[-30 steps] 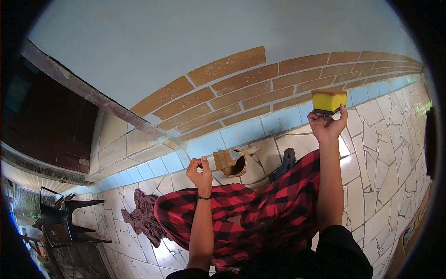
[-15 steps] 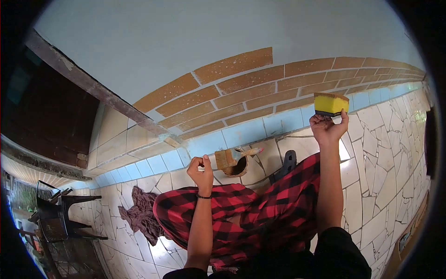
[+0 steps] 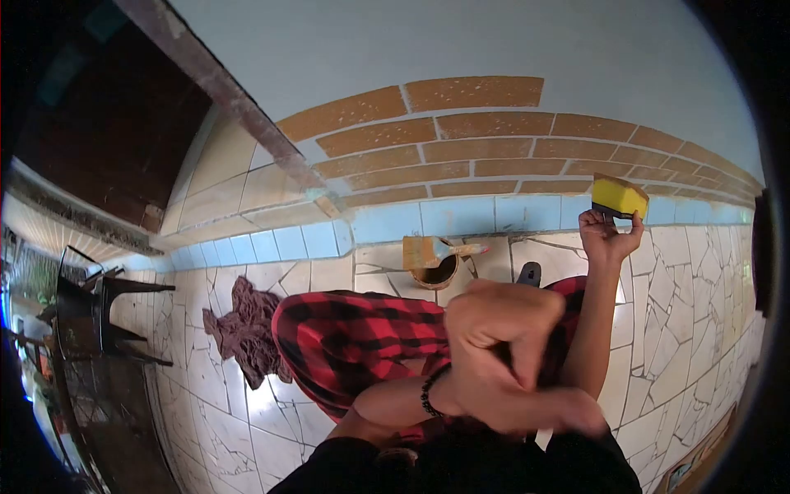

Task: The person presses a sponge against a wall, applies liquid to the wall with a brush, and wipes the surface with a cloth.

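Observation:
My right hand (image 3: 611, 239) is raised near the wall's base and grips a yellow sponge block (image 3: 617, 196) with a black backing and a brown-stained top edge. My left hand (image 3: 506, 350) is close to the camera, slightly blurred, in front of my lap. Its fingers curl loosely inward, the thumb points to the lower right, and nothing shows in it. A round pot (image 3: 436, 278) holding brown liquid stands on the floor by the wall. Across its rim lies a wide paintbrush (image 3: 421, 253), its bristles and handle smeared with brown.
Brown painted bricks (image 3: 481, 125) cover the lower pale wall (image 3: 494, 49), above a light-blue tile strip (image 3: 457, 216). A crumpled dark cloth (image 3: 247, 325) lies on the broken-tile floor (image 3: 666, 329). Black chairs (image 3: 107, 305) stand at left; a dark sandal (image 3: 529, 273) is near my knee.
My left hand has swung from beside the pot to the right and up toward the camera. My right hand still holds the sponge block. The view has shifted slightly.

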Demonstrator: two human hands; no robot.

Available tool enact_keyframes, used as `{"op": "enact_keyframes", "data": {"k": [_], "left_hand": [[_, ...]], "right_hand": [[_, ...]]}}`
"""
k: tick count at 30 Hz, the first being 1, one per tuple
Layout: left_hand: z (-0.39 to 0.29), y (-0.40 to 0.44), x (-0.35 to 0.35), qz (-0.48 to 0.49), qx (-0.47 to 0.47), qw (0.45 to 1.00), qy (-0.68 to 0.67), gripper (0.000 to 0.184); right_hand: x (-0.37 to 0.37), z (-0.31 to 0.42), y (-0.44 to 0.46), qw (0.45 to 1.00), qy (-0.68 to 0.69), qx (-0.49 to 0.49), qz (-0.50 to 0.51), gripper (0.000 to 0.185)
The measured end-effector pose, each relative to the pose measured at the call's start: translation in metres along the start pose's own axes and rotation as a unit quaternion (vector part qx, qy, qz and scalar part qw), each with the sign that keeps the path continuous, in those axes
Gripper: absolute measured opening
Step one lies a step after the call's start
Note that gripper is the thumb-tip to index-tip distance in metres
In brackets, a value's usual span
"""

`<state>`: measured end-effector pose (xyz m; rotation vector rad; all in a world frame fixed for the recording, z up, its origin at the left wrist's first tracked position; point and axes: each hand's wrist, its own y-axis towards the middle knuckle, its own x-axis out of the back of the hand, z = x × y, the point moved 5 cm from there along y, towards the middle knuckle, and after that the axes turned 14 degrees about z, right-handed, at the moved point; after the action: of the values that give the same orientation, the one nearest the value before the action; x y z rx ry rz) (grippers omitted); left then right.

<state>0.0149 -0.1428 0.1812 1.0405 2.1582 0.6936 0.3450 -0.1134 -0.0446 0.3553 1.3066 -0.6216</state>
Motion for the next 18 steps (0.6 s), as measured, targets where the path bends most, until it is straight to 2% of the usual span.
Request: {"op": "enact_keyframes", "data": {"k": [2, 7, 8, 11, 13, 14, 16, 18], "left_hand": [[0.0, 0.01, -0.018, -0.001, -0.048, 0.998, -0.04, 0.067], [-0.017, 0.02, -0.035, -0.031, 0.016, 0.987, -0.158, 0.067], [-0.011, 0.018, -0.034, -0.033, -0.003, 0.985, -0.167, 0.067], [-0.012, 0.013, -0.037, -0.037, 0.039, 0.987, -0.153, 0.064], [-0.011, 0.017, -0.038, 0.004, -0.005, 0.992, -0.125, 0.06], [-0.001, 0.025, -0.037, 0.05, -0.078, 0.99, -0.11, 0.063], [0.003, 0.028, -0.041, 0.09, -0.147, 0.981, -0.083, 0.069], [0.007, 0.03, -0.047, 0.076, -0.144, 0.984, -0.069, 0.072]], "right_hand": [[-0.003, 0.0, -0.003, 1.0, -0.001, 0.011, -0.019, 0.06], [-0.006, 0.007, -0.007, 0.999, 0.0, 0.029, -0.024, 0.059], [-0.006, 0.008, -0.007, 0.999, 0.003, 0.038, -0.037, 0.059], [-0.003, 0.008, -0.005, 0.999, 0.01, 0.036, -0.038, 0.061], [-0.002, 0.008, -0.003, 0.999, 0.017, 0.023, -0.02, 0.061], [0.0, 0.008, -0.003, 1.0, 0.022, 0.018, -0.012, 0.061], [-0.004, 0.006, -0.006, 0.999, 0.035, 0.013, -0.022, 0.061], [-0.014, 0.011, -0.004, 0.999, 0.048, 0.015, -0.011, 0.061]]}}
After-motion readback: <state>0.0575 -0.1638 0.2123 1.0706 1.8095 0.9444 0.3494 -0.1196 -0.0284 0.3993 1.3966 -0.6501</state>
